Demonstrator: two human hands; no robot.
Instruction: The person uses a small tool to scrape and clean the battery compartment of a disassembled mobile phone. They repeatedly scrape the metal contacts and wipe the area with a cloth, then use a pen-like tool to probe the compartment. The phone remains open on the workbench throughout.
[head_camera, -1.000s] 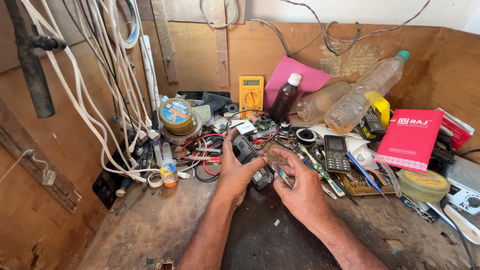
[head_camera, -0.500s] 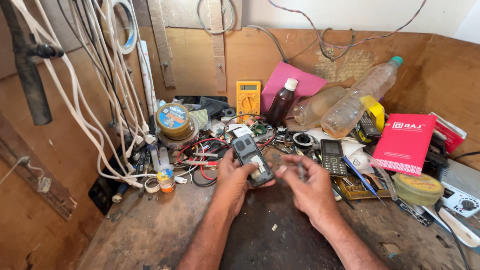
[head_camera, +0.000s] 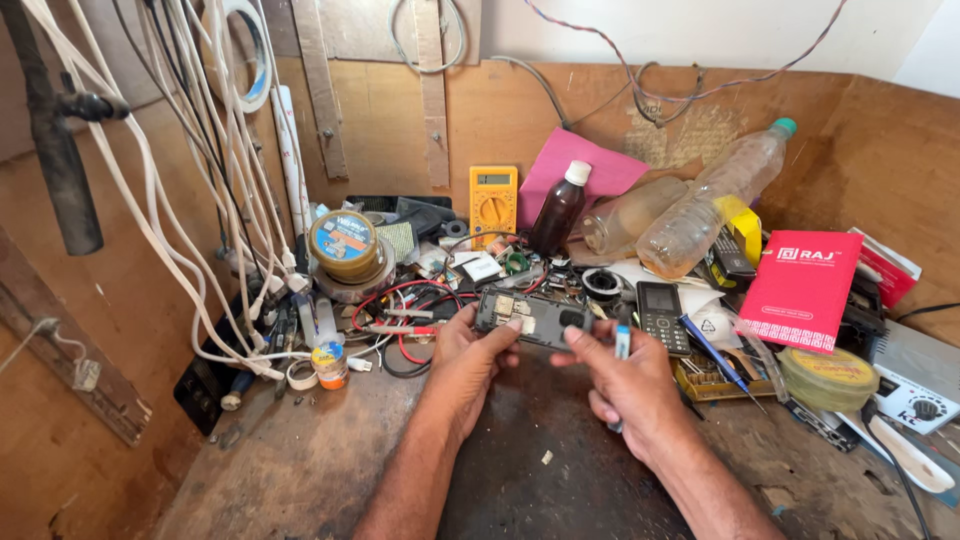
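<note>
Wooden workbench, scuffed & dark in the middle, carries our clutter. Clear plastic bottle leans on the back wall, red box to its right, yellow multimeter stands upright further left, brown bottle beside it. Our left hand pinches the opened phone by its left end, just above the bench, approx centre. Our right hand touches the phone's right end w/ thumb & forefinger, other fingers curled round a small blue-handled tool.
</note>
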